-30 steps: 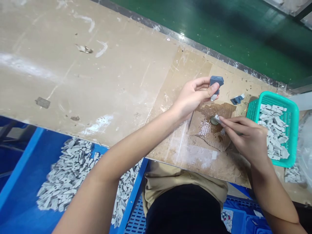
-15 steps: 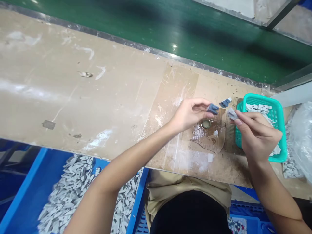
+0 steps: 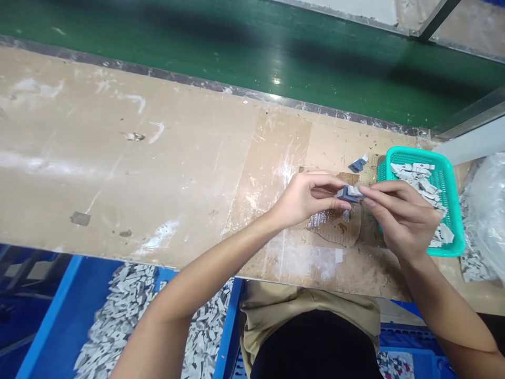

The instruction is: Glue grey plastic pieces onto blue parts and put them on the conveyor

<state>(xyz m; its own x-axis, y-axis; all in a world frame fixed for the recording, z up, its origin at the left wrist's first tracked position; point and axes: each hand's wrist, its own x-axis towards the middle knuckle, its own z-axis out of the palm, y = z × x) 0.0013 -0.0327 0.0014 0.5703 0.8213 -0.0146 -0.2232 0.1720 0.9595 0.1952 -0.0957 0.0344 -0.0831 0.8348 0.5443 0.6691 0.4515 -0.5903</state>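
Between thumb and fingers, my left hand [image 3: 305,197] holds a small dark blue-grey block [image 3: 347,196] above a wet piece of cardboard [image 3: 335,227]. My right hand [image 3: 406,213] pinches a small white piece [image 3: 355,190], which touches the top of the block at its right side. Behind the hands, another dark piece with a white end [image 3: 357,165] lies on the table.
A green basket [image 3: 456,221] of white pieces stands right of my right hand, with a clear plastic bag [image 3: 491,210] beyond it. Below the table edge at the left, a blue bin [image 3: 51,321] holds many light pieces. A green surface [image 3: 221,58] runs behind the table [image 3: 165,173].
The right hand has moved left, bringing the white piece from apart into contact with the dark block. The left hand's block sits slightly lower in view.
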